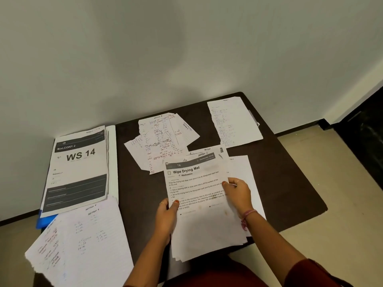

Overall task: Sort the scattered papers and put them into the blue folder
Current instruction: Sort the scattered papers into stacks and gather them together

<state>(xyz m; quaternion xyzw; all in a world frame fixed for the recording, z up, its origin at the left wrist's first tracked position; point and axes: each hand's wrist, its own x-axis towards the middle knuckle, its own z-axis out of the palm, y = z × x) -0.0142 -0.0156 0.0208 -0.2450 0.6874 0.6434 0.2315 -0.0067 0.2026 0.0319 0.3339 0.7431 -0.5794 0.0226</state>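
A stack of printed sheets (199, 183), topped by a page headed "Wipe Drying Mat", is held over the near edge of the dark table (290, 162). My left hand (166, 216) grips its left edge with the thumb on top. My right hand (238, 193) pinches its right edge. The blue folder (44, 221) lies at the table's left end, mostly hidden under a pile of printed pages (79, 168) reading "WS 14". Handwritten lined sheets (83, 243) overhang the near left edge. Crumpled handwritten notes (161, 141) lie mid-table, and one torn sheet (233, 121) sits at the far right.
A white wall runs behind the table. A beige floor (331, 183) shows to the right, with a dark doorway or panel (369, 137) at the far right. A plain white sheet (246, 168) lies under the held stack.
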